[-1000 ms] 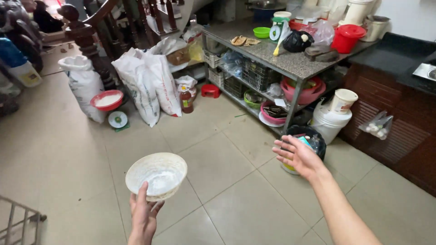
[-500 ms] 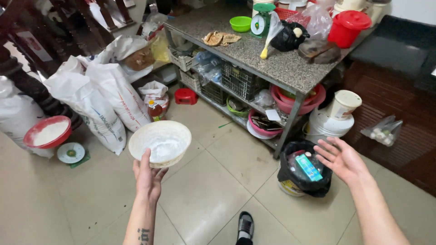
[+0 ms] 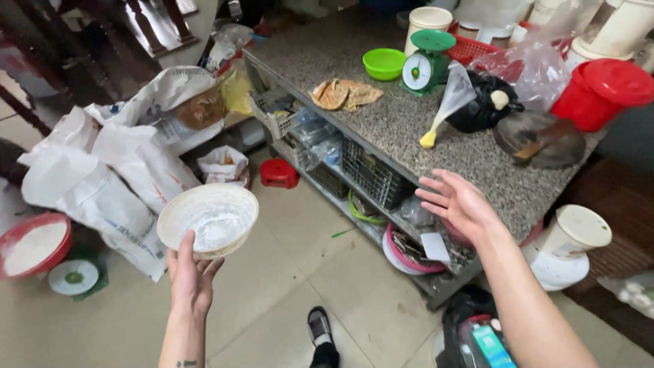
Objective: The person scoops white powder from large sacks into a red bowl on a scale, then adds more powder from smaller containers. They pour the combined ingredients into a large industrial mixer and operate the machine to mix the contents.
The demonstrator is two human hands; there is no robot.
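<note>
My left hand (image 3: pixel 190 271) holds a white bowl (image 3: pixel 208 219) dusted with white powder, thumb on its near rim, out over the tiled floor. My right hand (image 3: pixel 458 203) is empty with fingers spread, hovering at the front edge of a grey stone counter (image 3: pixel 402 126). On the counter lie a green scale (image 3: pixel 426 63), a green bowl (image 3: pixel 384 63), flat brown pieces (image 3: pixel 344 93) and a clear piping bag with a yellow tip (image 3: pixel 446 105).
White sacks (image 3: pixel 119 170) lean at the left beside a red basin of white powder (image 3: pixel 33 244). A red bucket (image 3: pixel 601 90) and a black bag (image 3: pixel 482 105) sit on the counter. Baskets fill the shelf below. A white bucket (image 3: pixel 569 245) stands at the right.
The view has closed in on the counter. My right hand rose from beside the black bag on the floor to the counter's edge. The bowl stays in my left hand.
</note>
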